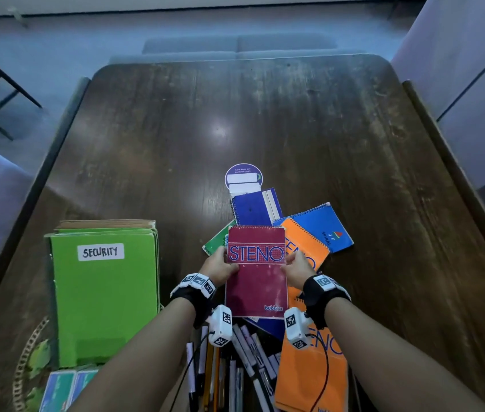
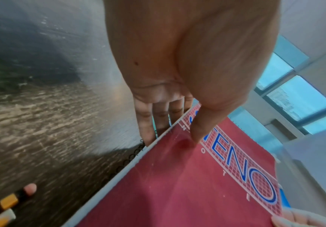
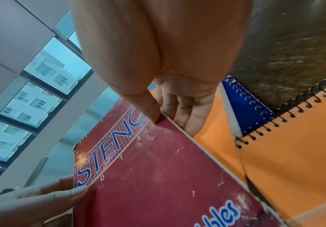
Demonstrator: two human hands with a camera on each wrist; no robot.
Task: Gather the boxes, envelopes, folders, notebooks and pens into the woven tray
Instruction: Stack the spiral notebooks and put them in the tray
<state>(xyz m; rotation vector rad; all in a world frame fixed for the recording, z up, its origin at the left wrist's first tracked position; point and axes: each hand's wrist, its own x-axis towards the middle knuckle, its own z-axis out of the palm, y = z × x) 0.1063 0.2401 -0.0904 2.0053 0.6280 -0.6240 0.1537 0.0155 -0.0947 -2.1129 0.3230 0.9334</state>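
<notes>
We hold a maroon steno notebook (image 1: 256,275) between both hands above a dark wooden desk (image 1: 265,114), the left hand (image 1: 220,266) pinching its left edge with thumb on the cover and fingers (image 2: 144,122) beneath, the right hand (image 1: 297,267) pinching the right edge the same way; the hands stay apart, one on each side, a grip that seems meant to keep the book level. Below it lies a loose fan of notebooks: a dark blue one (image 1: 256,208), a bright blue spiral one (image 1: 323,226), two orange ones (image 1: 306,248) and a green one (image 1: 216,242) whose corner alone shows. Pens and markers (image 1: 235,370) lie in a heap near the bottom edge, between our forearms. To the left, a stack of green folders (image 1: 104,298) labelled SECURITY sits over the woven tray (image 1: 26,358), of which only a curved rim shows at the lower left; small blue-green boxes (image 1: 63,388) rest beside it, cut off by the frame. We judge the notebooks are being collected into one pile for the tray. How much room the tray has left is hidden under the folders, and no envelopes can be made out. A round purple sticker (image 1: 243,176) on the desk carries text too small to read.
</notes>
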